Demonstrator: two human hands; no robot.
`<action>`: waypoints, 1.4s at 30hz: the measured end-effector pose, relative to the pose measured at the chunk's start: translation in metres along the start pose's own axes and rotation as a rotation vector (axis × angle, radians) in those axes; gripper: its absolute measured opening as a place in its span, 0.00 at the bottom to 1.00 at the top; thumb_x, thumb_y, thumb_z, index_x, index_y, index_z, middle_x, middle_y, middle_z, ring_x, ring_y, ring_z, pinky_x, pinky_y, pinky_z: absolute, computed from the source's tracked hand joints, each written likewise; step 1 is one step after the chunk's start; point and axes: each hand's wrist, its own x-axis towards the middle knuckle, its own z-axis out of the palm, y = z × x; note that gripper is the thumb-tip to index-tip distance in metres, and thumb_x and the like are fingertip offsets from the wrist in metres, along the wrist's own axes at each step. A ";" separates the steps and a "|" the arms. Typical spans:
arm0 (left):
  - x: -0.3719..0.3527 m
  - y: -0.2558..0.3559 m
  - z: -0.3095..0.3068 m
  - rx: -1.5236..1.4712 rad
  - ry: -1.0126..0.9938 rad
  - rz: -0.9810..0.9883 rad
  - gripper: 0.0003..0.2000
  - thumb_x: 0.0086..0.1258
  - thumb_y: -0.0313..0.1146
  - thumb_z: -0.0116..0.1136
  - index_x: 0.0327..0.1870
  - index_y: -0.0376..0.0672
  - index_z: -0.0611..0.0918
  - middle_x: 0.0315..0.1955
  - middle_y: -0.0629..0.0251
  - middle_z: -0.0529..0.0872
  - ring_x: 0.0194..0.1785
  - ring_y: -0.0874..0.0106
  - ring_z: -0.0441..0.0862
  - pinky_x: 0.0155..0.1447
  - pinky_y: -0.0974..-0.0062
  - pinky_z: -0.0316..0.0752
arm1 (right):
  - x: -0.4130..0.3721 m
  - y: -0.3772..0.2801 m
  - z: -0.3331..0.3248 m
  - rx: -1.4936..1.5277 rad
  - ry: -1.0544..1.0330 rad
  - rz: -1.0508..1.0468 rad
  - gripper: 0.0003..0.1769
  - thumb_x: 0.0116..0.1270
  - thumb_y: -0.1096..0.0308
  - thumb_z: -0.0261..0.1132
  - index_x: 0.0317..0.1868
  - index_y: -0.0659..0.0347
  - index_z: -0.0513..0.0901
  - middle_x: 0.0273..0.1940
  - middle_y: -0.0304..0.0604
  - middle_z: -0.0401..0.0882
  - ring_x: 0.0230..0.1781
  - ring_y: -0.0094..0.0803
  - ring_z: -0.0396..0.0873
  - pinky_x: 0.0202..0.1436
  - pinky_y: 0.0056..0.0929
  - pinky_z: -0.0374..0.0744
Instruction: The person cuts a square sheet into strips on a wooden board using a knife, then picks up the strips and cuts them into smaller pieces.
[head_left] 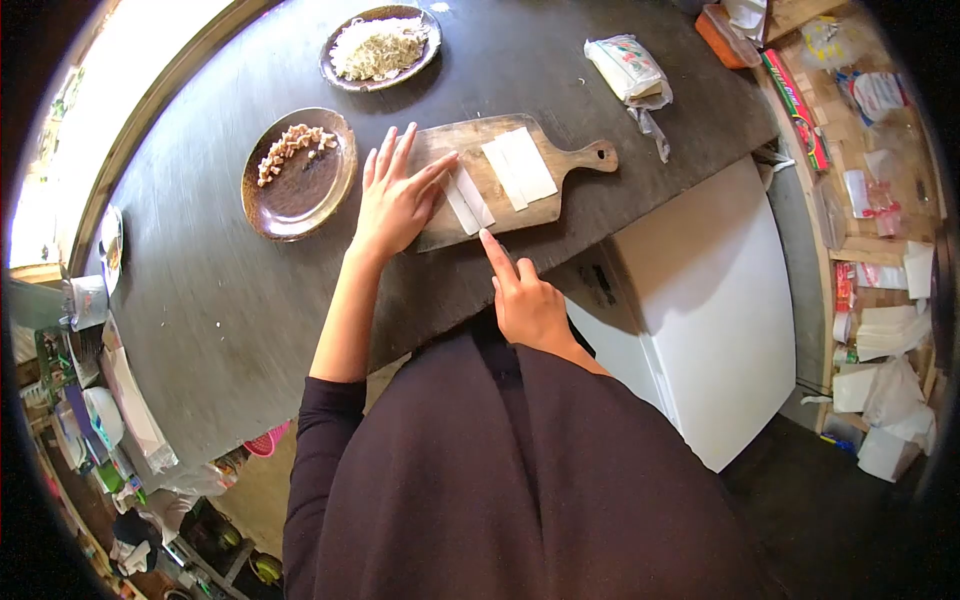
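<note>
Right now I see the narrow wrapper strip [468,200] lying on the wooden cutting board [570,160], near its front edge, just beside a wider folded wrapper sheet [520,168] that sits apart from it toward the handle. My left hand [395,200] is spread flat, fingers fanned, with the fingertips resting on the board and the upper end of the strip. My right hand [525,305] has its index finger stretched out to the strip's lower end and the other fingers curled in. I cannot tell whether they pinch a thin blade or nothing at all.

By my reading, the work is at an early stage: one strip lies separate, the wider sheet looks whole, and no filling is on either piece.

Left of the board on the dark surface [250,300] stands a brown plate [300,205] with chopped brownish bits. Farther back is a second plate [330,68] heaped with pale shreds. A crumpled packet [628,70] lies to the right, well apart.
</note>
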 end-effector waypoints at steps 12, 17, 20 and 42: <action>0.013 -0.014 -0.007 -0.078 -0.147 0.044 0.20 0.77 0.44 0.58 0.68 0.80 0.80 0.84 0.54 0.50 0.86 0.49 0.40 0.84 0.44 0.37 | -0.002 -0.001 0.000 -0.009 0.006 -0.002 0.46 0.66 0.74 0.60 0.84 0.47 0.55 0.35 0.53 0.74 0.21 0.48 0.82 0.27 0.44 0.85; 0.018 -0.020 -0.010 -0.052 -0.205 0.034 0.18 0.81 0.49 0.51 0.68 0.82 0.79 0.84 0.55 0.48 0.87 0.50 0.36 0.84 0.44 0.33 | -0.002 0.000 0.000 0.009 0.015 -0.003 0.45 0.67 0.73 0.61 0.84 0.46 0.55 0.35 0.53 0.74 0.21 0.48 0.82 0.27 0.44 0.85; 0.018 -0.021 -0.011 -0.046 -0.234 0.046 0.18 0.82 0.53 0.46 0.68 0.83 0.79 0.84 0.56 0.47 0.87 0.52 0.34 0.84 0.44 0.31 | -0.006 0.000 -0.001 0.030 0.003 0.013 0.44 0.70 0.71 0.61 0.84 0.44 0.55 0.35 0.53 0.74 0.22 0.50 0.82 0.27 0.46 0.85; 0.003 -0.001 -0.003 0.024 -0.190 0.085 0.24 0.81 0.57 0.41 0.77 0.76 0.71 0.85 0.59 0.43 0.87 0.53 0.31 0.83 0.44 0.26 | -0.020 -0.006 -0.004 0.034 0.006 0.083 0.42 0.71 0.70 0.62 0.83 0.40 0.57 0.36 0.51 0.75 0.24 0.50 0.83 0.30 0.46 0.85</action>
